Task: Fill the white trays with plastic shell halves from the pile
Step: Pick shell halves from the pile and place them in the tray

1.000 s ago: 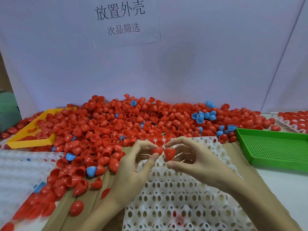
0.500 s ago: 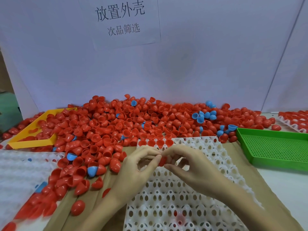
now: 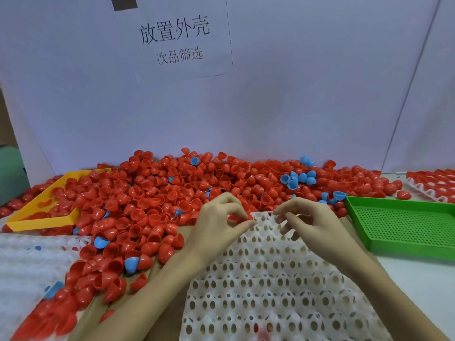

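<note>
A red shell half (image 3: 237,217) is pinched by the left hand (image 3: 219,223) at the white tray (image 3: 270,279)'s far edge; seating seems underway; the right hand (image 3: 310,221), loosely curled, holds nothing; another half must be fetched from the pile (image 3: 172,193) beyond the tray.

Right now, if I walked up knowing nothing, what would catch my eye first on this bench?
First the huge pile of red shell halves spread across the back of the bench, dotted with a few blue shell halves. Next, the left hand and right hand working at the far edge of the white tray in front. A yellow tray sits at left, a green tray at right.
</note>
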The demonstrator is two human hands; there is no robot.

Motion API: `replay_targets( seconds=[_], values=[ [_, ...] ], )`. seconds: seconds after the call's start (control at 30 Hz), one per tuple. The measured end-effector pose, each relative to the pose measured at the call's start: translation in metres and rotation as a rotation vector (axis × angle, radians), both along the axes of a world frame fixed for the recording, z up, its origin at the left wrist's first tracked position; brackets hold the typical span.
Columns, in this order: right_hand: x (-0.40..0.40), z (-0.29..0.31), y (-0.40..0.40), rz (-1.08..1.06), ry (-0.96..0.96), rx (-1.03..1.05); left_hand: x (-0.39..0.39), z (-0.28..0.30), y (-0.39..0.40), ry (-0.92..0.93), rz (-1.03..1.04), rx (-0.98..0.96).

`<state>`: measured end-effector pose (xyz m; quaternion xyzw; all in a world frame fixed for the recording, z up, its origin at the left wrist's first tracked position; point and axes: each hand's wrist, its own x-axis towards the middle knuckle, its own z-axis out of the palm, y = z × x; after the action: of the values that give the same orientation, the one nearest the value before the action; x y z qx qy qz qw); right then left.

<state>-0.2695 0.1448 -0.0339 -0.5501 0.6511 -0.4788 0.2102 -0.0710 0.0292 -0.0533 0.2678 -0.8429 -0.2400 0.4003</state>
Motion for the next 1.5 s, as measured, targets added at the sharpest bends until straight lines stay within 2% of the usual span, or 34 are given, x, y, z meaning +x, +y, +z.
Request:
replay_targets(
  seconds=[0.1, 0.3, 0.4, 0.47, 0.53, 0.6, 0.73, 0.8, 0.9, 1.03, 1.13, 1.2, 1.27, 1.37, 1.5],
  values=[
    [-0.003, -0.002, -0.002, -0.061, -0.076, 0.04, -0.027, 0.002, -0.018, -0.094, -0.048, -0.093],
    [-0.004, -0.002, -0.002, -0.076, -0.145, 0.077, -0.047, -0.017, -0.037, -0.551, -0.019, -0.47],
    [-0.002, -0.001, -0.002, -0.065, -0.17, 0.076, -0.051, -0.02, -0.035, -0.648, 0.0, -0.606],
    [0.0, 0.0, -0.001, -0.055, -0.175, 0.077, -0.055, -0.018, -0.033, -0.582, 0.052, -0.567],
    [0.0, 0.001, -0.001, -0.055, -0.173, 0.083, -0.06, -0.014, -0.036, -0.435, 0.122, -0.43],
    [0.0, 0.001, 0.0, -0.06, -0.17, 0.092, -0.068, -0.01, -0.043, -0.379, 0.127, -0.292],
    [0.0, 0.001, 0.0, -0.07, -0.174, 0.105, -0.083, -0.008, -0.058, -0.648, 0.009, -0.172],
    [0.002, 0.0, -0.001, -0.068, -0.156, 0.108, -0.087, -0.009, -0.064, -0.709, 0.004, -0.139],
    [0.002, -0.002, -0.001, -0.062, -0.132, 0.107, -0.087, -0.006, -0.069, -0.634, 0.024, -0.144],
    [0.001, -0.004, -0.002, -0.097, -0.156, 0.089, -0.072, 0.007, -0.056, -0.259, -0.016, -0.146],
    [0.003, -0.003, -0.004, -0.145, -0.309, 0.035, -0.05, 0.016, -0.027, -0.061, -0.116, -0.234],
    [0.004, 0.0, -0.004, -0.069, -0.49, 0.014, -0.034, 0.015, -0.003, -0.021, -0.172, -0.238],
    [0.006, 0.004, -0.001, 0.059, -0.583, 0.049, -0.018, 0.01, 0.021, -0.011, -0.201, -0.227],
    [0.015, 0.003, 0.004, 0.237, -0.468, 0.163, 0.001, -0.001, 0.044, 0.02, -0.198, -0.194],
    [0.026, -0.005, 0.005, 0.235, -0.426, 0.197, 0.022, -0.013, 0.053, 0.073, -0.126, 0.01]
  ],
)
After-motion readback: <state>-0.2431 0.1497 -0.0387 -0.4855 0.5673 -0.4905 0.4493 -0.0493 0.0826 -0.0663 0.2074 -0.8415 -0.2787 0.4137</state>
